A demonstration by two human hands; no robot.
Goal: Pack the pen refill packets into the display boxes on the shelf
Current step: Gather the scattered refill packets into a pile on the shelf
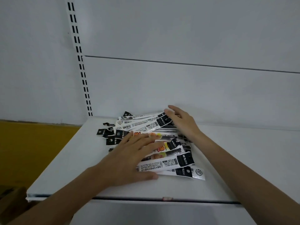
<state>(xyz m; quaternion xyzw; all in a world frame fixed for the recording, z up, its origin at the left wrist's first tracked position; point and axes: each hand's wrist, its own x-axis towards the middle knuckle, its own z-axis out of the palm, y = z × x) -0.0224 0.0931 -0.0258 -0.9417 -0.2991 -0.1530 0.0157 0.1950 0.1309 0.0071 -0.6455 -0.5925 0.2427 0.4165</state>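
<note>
A loose pile of long black-and-white pen refill packets (142,124) lies on the white shelf (68,159), some with orange and yellow print. My left hand (129,156) rests flat on the near left part of the pile, fingers spread and straight. My right hand (180,120) lies on the far right side of the pile, fingers stretched over the black ends of the upper packets. No display box is in view.
The white back panel (178,88) rises behind the pile, with a slotted upright (81,62) at its left. A yellow surface (32,143) lies beyond the shelf's left edge. The shelf's front edge (146,198) runs just below my forearms.
</note>
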